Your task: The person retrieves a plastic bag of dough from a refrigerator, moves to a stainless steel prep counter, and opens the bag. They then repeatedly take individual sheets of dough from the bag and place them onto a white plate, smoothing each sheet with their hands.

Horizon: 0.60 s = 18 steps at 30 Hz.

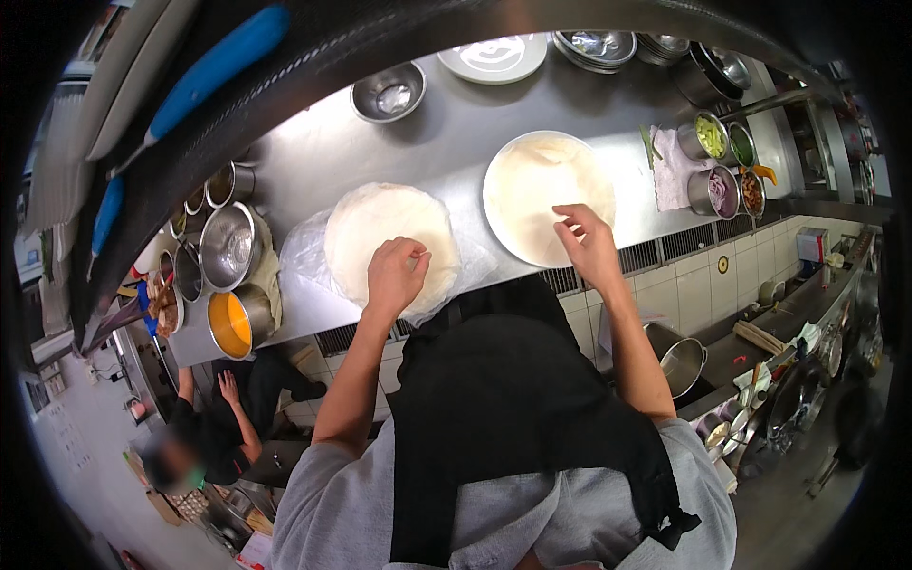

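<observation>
A stack of thin, pale round dough sheets lies on a clear plastic bag at the front of the steel counter. My left hand is over its near part, fingers curled and thumb close to the forefinger; whether a sheet edge is pinched between them is not plain. To the right, a white round plate bears a pale dough sheet with a wrinkle towards the far side. Over the plate's near right part, my right hand has thumb and forefinger apart and holds nothing.
A steel bowl and stacked plates stand at the back. Steel cups of chopped vegetables are right, beside a cloth. Left are a pot of orange liquid and a steel bowl. Another person is lower left.
</observation>
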{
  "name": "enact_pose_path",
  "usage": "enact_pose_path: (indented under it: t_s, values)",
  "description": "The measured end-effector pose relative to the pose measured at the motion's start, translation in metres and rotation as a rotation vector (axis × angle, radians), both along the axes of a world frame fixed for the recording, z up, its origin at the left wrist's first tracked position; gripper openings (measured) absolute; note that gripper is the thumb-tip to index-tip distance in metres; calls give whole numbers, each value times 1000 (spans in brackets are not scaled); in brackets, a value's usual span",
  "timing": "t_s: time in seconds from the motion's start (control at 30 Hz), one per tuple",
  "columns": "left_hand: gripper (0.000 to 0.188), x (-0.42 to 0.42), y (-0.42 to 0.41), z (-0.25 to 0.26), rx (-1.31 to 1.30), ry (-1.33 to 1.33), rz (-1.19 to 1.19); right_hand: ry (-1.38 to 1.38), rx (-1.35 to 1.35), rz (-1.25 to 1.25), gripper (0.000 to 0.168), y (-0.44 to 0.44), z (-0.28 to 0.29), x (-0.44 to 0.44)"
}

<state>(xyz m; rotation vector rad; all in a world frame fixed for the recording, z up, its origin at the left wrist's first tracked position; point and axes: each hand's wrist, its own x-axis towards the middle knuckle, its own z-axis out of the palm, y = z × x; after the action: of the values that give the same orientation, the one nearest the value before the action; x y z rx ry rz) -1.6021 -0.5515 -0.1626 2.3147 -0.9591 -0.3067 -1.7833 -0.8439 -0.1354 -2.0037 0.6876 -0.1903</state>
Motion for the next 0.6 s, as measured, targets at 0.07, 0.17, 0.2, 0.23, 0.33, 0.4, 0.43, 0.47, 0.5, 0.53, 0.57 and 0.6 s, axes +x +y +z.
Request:
enact_pose_path:
  t_s: [0.07,0.17,0.2,0.23,0.33,0.4,0.43,0.47,0.5,0.53,0.57,0.6]
  values:
    - [19,-12,17,-5,47,-3,-16,-36,126,20,22,28,-4,0]
    - [23,-30,19,-5,-2,-93,-83,-5,257,191,25,77,-16,12]
    - [28,-33,19,-10,-1,-73,-97,56,249,247,27,92,-19,18]
    - [28,-34,19,-14,8,-82,-107,117,241,302,30,105,-25,22]
    - [29,-34,22,-26,23,-84,-137,224,321,239,35,137,-64,34]
    - [29,-32,25,-32,19,-53,-152,270,396,152,36,150,-74,38]
    - [29,-31,27,-33,7,-54,-159,285,402,115,35,154,-74,40]
    - [28,-30,29,-34,-4,-55,-167,299,409,77,33,156,-75,43]
    - [28,-30,30,-35,-17,-54,-175,316,414,38,31,158,-75,44]
    - [27,-29,31,-36,-25,-49,-184,294,462,2,28,160,-77,44]
    - [27,-28,32,-37,-32,-44,-193,272,509,-35,25,161,-81,44]
    - [26,-27,34,-37,-39,-41,-199,249,556,-67,23,163,-84,45]
